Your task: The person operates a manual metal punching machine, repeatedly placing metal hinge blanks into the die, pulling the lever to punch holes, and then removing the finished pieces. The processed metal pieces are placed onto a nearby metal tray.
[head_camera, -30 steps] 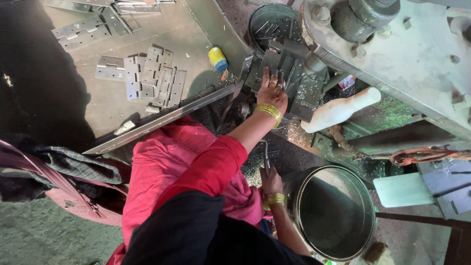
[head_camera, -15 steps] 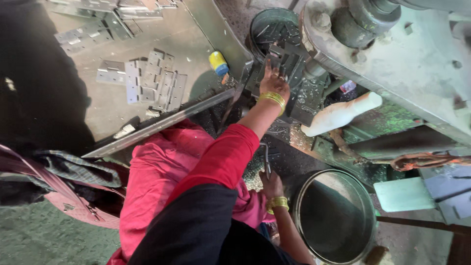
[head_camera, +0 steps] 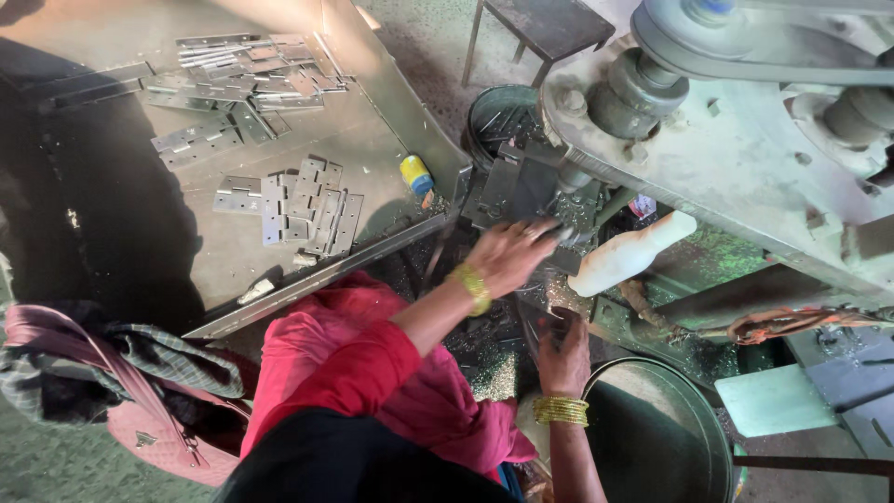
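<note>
Our left hand (head_camera: 507, 253) reaches forward with fingers curled over a small metal piece at the press's work bed (head_camera: 521, 186), though we cannot tell whether it truly grips it. Our right hand (head_camera: 563, 352) sits nearer our body, closed loosely around a dark part beside the round metal bin (head_camera: 652, 438). The stacked steel hinges (head_camera: 303, 205) lie well to the left on the sheet-metal tray (head_camera: 391, 102), long axes running away from us.

My left hand (head_camera: 507, 253) reached forward, arm stretched out, fingers (head_camera: 538, 233) curled downward — a gold bangle at the wrist. My right hand (head_camera: 564, 354) sat lower and nearer, fingers bent closed — bangles stacked on that wrist.
</note>
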